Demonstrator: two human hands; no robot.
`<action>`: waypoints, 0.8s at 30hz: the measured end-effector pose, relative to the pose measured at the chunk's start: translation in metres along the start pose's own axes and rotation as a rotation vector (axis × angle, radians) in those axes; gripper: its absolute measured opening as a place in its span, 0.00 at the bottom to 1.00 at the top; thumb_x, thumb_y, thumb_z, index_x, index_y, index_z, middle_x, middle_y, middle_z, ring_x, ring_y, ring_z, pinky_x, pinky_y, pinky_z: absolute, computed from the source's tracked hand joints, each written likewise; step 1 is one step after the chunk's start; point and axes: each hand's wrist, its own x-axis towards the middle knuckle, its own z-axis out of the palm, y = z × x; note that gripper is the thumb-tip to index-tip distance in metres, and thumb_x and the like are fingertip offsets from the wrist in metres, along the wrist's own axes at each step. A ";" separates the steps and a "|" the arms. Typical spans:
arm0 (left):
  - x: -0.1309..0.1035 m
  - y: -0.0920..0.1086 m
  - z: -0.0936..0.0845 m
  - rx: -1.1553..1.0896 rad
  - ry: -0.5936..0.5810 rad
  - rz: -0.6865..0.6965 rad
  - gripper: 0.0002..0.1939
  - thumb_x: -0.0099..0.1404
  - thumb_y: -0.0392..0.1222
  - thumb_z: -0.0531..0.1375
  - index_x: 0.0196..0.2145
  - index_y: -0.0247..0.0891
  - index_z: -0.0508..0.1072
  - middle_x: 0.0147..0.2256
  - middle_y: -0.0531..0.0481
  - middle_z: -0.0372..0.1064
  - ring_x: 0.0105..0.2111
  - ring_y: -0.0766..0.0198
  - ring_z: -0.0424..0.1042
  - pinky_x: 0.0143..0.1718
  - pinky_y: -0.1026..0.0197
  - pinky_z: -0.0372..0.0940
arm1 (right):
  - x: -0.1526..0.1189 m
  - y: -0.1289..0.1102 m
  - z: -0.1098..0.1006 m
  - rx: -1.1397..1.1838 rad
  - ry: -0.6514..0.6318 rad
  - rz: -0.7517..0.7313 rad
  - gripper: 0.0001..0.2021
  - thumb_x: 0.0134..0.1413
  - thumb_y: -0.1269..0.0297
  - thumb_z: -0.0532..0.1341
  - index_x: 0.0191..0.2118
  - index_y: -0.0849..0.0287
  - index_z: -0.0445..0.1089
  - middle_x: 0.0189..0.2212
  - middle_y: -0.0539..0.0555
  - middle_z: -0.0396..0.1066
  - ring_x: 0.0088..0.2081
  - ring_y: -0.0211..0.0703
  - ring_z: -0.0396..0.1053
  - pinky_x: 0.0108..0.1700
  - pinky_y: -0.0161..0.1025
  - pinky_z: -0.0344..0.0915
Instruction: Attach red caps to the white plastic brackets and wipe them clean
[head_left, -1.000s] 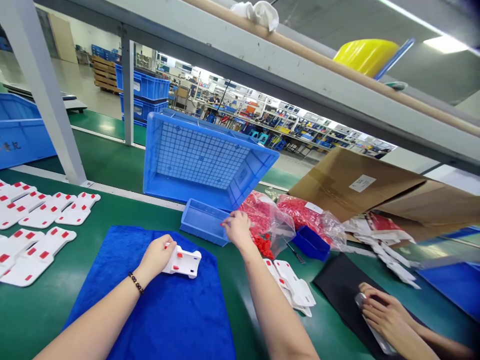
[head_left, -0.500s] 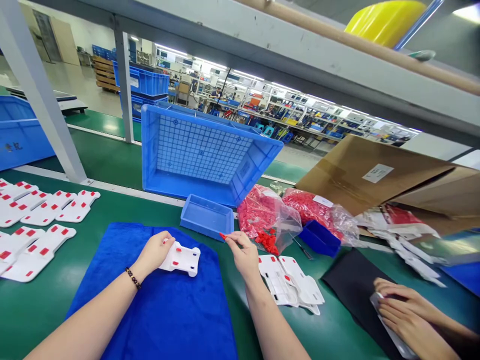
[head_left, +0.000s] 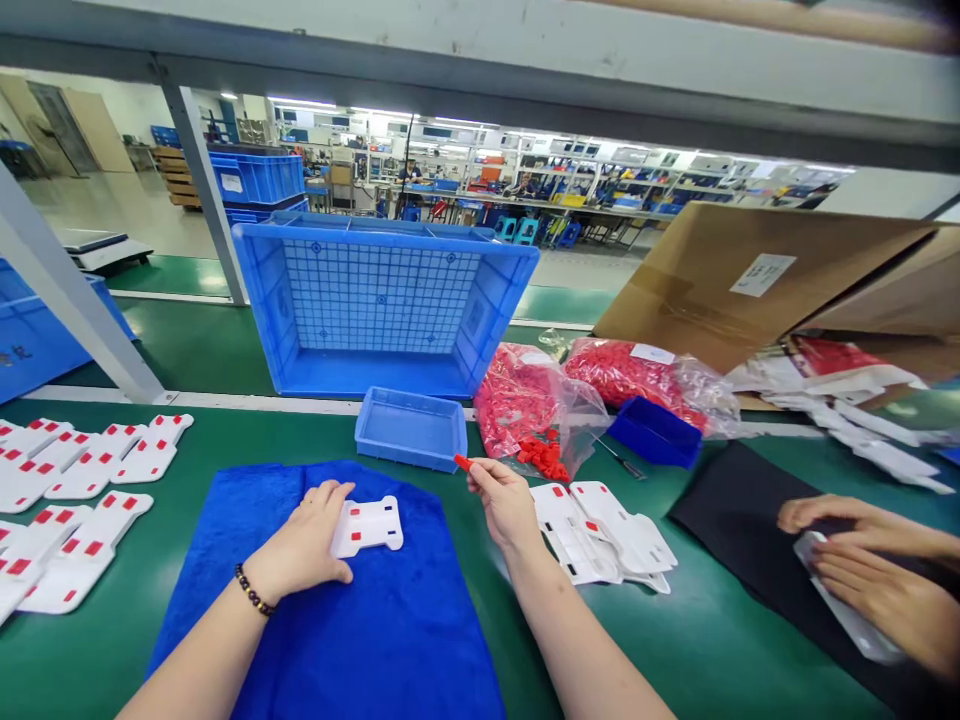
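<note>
On the blue cloth (head_left: 360,640) lies a white plastic part (head_left: 379,524) with red pieces in some of its slots. My left hand (head_left: 311,535) rests over the left end of this part, fingers spread and thumb apart. Between thumb and fingertips my right hand (head_left: 506,500) pinches a small red piece (head_left: 463,462), near the right corner of the small blue tray (head_left: 411,428). Loose red pieces (head_left: 544,455) lie on a clear bag beyond my right hand. More white parts (head_left: 592,530) are stacked to the right of my right wrist.
White parts with red pieces (head_left: 90,550) lie in rows at left. A large blue crate (head_left: 382,300) stands tilted behind the tray. Right are a dark blue bin (head_left: 656,432), a screwdriver (head_left: 624,460), a carton (head_left: 720,280) and another person's hands (head_left: 870,570) holding a white part.
My left hand has loosened its pinch and spread over the white part, which now lies on the cloth. My right hand still pinches the red piece. The camera view has tilted.
</note>
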 end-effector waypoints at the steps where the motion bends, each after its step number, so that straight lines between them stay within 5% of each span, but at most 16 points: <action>1: -0.001 0.001 -0.001 0.049 -0.023 0.002 0.43 0.39 0.42 0.66 0.54 0.41 0.56 0.53 0.43 0.54 0.54 0.48 0.54 0.53 0.50 0.53 | 0.000 0.000 0.000 0.014 -0.006 0.015 0.10 0.39 0.59 0.66 0.28 0.59 0.73 0.20 0.49 0.66 0.23 0.35 0.60 0.27 0.35 0.57; 6: -0.003 0.011 -0.005 0.255 -0.044 0.074 0.19 0.49 0.37 0.57 0.41 0.37 0.66 0.43 0.42 0.64 0.45 0.51 0.62 0.48 0.52 0.56 | 0.000 0.002 0.002 0.068 -0.034 0.067 0.11 0.38 0.59 0.66 0.28 0.59 0.72 0.19 0.49 0.65 0.23 0.36 0.60 0.26 0.35 0.59; 13: 0.002 0.011 -0.009 0.237 0.003 0.091 0.13 0.55 0.36 0.51 0.38 0.38 0.67 0.38 0.42 0.68 0.40 0.53 0.66 0.40 0.56 0.58 | -0.002 0.000 0.005 0.099 -0.061 0.110 0.11 0.38 0.59 0.67 0.29 0.60 0.72 0.20 0.49 0.65 0.22 0.35 0.60 0.27 0.36 0.59; 20: 0.009 0.012 -0.014 -0.222 0.188 -0.081 0.14 0.62 0.49 0.46 0.29 0.40 0.65 0.27 0.52 0.68 0.28 0.63 0.66 0.30 0.63 0.58 | -0.007 -0.006 0.007 0.133 -0.085 0.136 0.09 0.38 0.61 0.67 0.27 0.60 0.72 0.19 0.49 0.66 0.23 0.34 0.61 0.27 0.34 0.59; 24: 0.010 0.010 -0.013 -0.497 0.119 -0.133 0.13 0.58 0.51 0.52 0.26 0.38 0.65 0.23 0.55 0.66 0.24 0.66 0.64 0.25 0.66 0.57 | -0.014 -0.012 0.009 0.045 -0.170 0.150 0.09 0.40 0.61 0.66 0.27 0.60 0.72 0.20 0.49 0.67 0.23 0.35 0.63 0.28 0.35 0.60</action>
